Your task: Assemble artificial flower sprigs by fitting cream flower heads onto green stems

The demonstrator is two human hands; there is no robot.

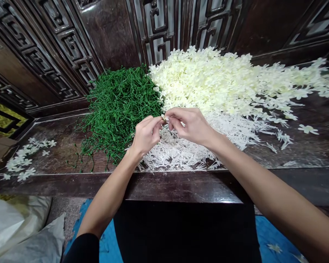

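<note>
Pinching a small pale flower (pixel 165 117) between the fingers (pixel 178 113) of the left hand (pixel 146 134) and the right hand (pixel 192 125), bringing both sets of tips close together around it; showing the exact part in each grip too small to tell. Holding the flower over the counter (pixel 61 157), between a tangled heap of green stems (pixel 123 98) on the left and a mound of cream flowers (pixel 208 80) at the back right. Reaching with the right forearm above a loose pile of thin white strands (pixel 178 153). Having a scattering of white flowers (pixel 24 157) at the counter's far left, well apart from both hands, and a lone flower (pixel 307 129) towards the right. Facing dark carved latticework (pixel 159 29) behind the counter.
</note>
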